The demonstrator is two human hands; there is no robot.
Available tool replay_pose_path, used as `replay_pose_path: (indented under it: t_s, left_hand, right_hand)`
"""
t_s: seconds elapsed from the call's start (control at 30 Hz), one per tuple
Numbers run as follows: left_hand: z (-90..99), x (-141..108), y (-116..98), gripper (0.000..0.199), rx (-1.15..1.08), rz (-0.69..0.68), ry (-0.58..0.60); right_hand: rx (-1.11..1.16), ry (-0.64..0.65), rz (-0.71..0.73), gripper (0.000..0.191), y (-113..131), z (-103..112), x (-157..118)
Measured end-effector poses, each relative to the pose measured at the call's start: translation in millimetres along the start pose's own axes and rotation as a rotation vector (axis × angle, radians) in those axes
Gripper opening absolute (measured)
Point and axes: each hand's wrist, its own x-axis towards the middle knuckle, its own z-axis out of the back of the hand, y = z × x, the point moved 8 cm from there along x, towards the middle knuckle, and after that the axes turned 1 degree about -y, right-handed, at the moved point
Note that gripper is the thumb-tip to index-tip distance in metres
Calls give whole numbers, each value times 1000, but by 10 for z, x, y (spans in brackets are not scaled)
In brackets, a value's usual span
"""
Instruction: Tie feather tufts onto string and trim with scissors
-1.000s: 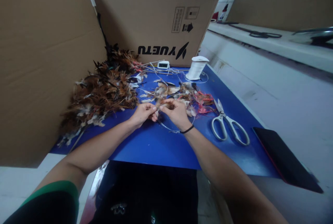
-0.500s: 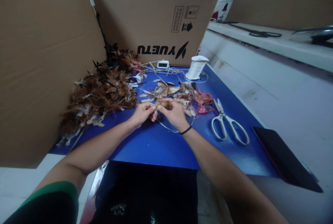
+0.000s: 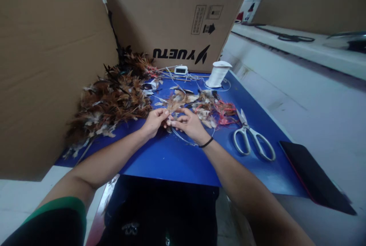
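Observation:
Both hands meet over the blue tabletop [image 3: 171,162]. My left hand [image 3: 155,122] pinches a small tuft of brown feathers [image 3: 173,105] that fans out above the fingertips. My right hand [image 3: 192,126] has thumb and fingers closed at the base of the same tuft, touching the left fingers. A thin pale string [image 3: 183,139] loops below the hands toward the right wrist. Just beyond lie loose feathers [image 3: 204,105], brown and white, some joined with pink-red strands [image 3: 225,112]. What the fingertips cover at the tuft's base is hidden.
Open-bladed scissors [image 3: 253,141] lie right of my hands, with a dark flat case [image 3: 314,177] beyond them. A white string spool [image 3: 219,74] and a small digital timer [image 3: 180,70] stand at the back. Feather bundles [image 3: 111,101] pile left against a cardboard box [image 3: 42,67].
The brown feather tuft now stands more spread above my fingers. My right fingers have shifted and opened slightly around its base. The view has moved a little.

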Motion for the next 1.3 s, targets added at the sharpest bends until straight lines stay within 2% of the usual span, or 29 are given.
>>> replay_pose_path:
  t_s: [0.27,0.5,0.73,0.93,1.03,1.1,1.17,1.3]
  left_hand:
    - [105,45,43,25,-123,51,-83]
    - [106,54,54,22,-177,45,-69]
    - [94,39,24,22,-171,57,-76]
    - [162,69,15,20,-186,55,-121]
    - [190,85,-8,18,-205,35,-136]
    - [216,92,-22,18,-213,21,-156]
    - [244,97,-28,18,-213,15,-182]
    - [276,100,-32,17,-210,6,-201]
  right_hand:
    - [-12,-133,65,35,57,194,25]
    - [64,-206,40,40,56,341,53]
    - [8,-300,38,36,-21,503,107]
    - [-189,-406,162,41,-60,801,204]
    - [-481,-506,338,36,135,870,127]
    - [-652,-538,483,29,300,802,33]
    - [-728,-445,567,23,376,639,-15]
    - [-809,-69,612,23,271,191,-25]
